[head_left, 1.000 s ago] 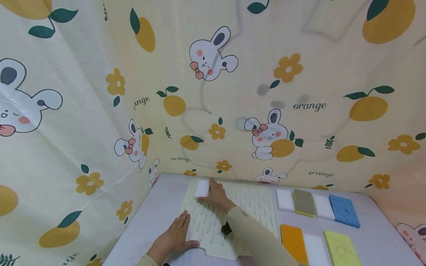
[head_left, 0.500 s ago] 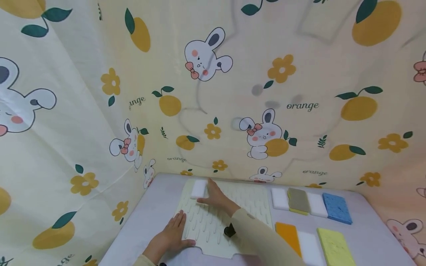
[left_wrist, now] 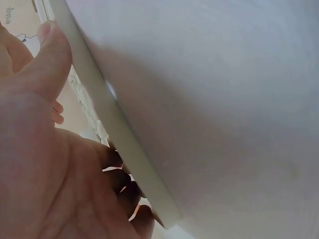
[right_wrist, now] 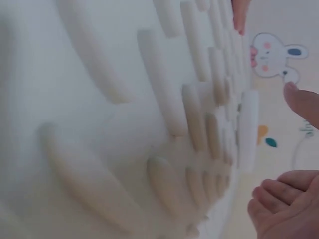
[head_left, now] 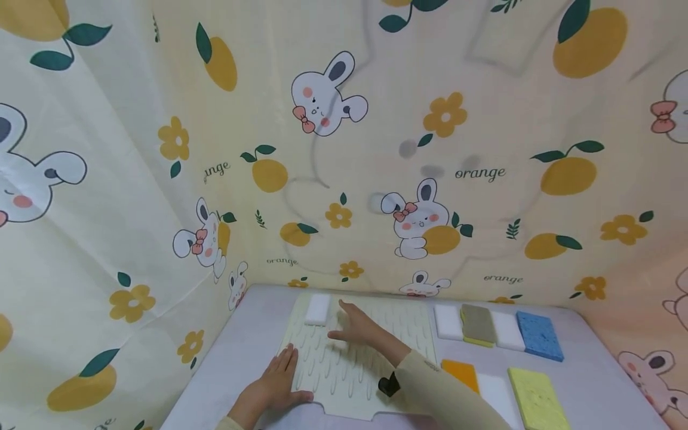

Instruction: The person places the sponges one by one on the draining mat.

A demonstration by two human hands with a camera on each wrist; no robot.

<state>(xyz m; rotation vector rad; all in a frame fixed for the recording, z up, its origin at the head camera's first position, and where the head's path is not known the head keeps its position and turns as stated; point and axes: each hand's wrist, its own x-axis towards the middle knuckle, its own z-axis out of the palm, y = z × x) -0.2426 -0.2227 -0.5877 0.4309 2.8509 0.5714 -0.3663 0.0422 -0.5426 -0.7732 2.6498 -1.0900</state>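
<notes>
A cream board [head_left: 335, 373] with rows of raised ridges lies on the table. On its far left corner lies a white sponge block [head_left: 318, 309]. My right hand [head_left: 357, 327] hovers over the board just right of that block, thumb and fingers spread apart, holding nothing. In the right wrist view a gap separates the hand [right_wrist: 286, 209] from the white sponge [right_wrist: 248, 130]. Against the board's left edge rests my left hand [head_left: 273, 385], fingers extended and thumb out at the near corner. The left wrist view has its thumb and fingertips along the board's rim [left_wrist: 124, 134].
Right of the board stands a row with white sponges [head_left: 448, 322], a grey-and-yellow sponge [head_left: 478, 324] and a blue sponge [head_left: 540, 335]. Nearer are an orange sponge [head_left: 461, 375], a white one [head_left: 500, 397] and a yellow one [head_left: 537, 399]. A printed curtain [head_left: 376, 179] surrounds the table [head_left: 236, 325].
My right hand has let go of the white sponge and drawn back to the right, leaving it on the board's far left corner. The left hand stays at the board's edge.
</notes>
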